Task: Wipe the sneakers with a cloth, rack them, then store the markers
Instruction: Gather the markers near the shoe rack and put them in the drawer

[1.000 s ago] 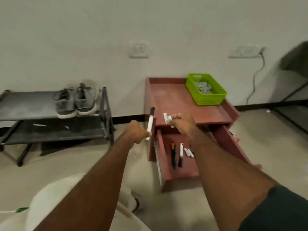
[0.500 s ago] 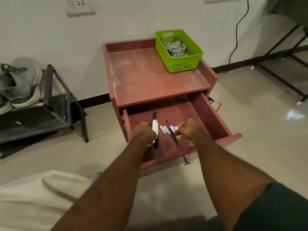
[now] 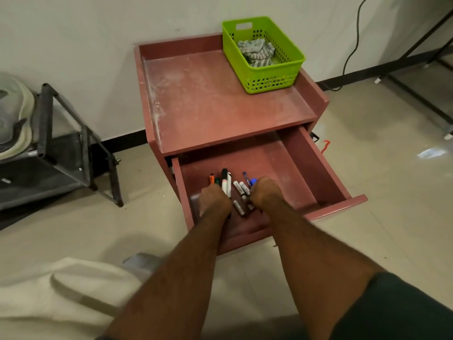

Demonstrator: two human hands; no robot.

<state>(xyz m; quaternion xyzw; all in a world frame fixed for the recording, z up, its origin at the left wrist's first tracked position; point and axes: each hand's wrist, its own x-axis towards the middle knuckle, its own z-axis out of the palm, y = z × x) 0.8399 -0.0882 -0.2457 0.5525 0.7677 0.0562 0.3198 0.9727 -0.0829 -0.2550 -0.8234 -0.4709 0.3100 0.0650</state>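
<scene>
The red cabinet's drawer (image 3: pixel 316 165) stands pulled out, and several markers (image 3: pixel 239 188) lie on its floor. My left hand (image 3: pixel 212 201) is down inside the drawer, fingers closed around a white marker with a black cap (image 3: pixel 224 180) that sticks out past my knuckles. My right hand (image 3: pixel 266 192) is a fist beside it, low over the drawer floor, with a blue-capped marker (image 3: pixel 252 181) poking out. A grey sneaker (image 3: pixel 13 123) rests on the black shoe rack (image 3: pixel 46 119) at the far left. The striped cloth (image 3: pixel 257 51) sits crumpled in the green basket (image 3: pixel 267 77).
The basket stands on the back right of the red cabinet top (image 3: pixel 208 101), which has raised side rims. A black cable (image 3: pixel 353 45) hangs down the wall on the right. A black metal frame (image 3: pixel 416 94) crosses the floor at the right. White fabric (image 3: pixel 61 290) lies at the lower left.
Both hands came down from above the cabinet into the open drawer with their markers. My view has tilted down and closer to the drawer.
</scene>
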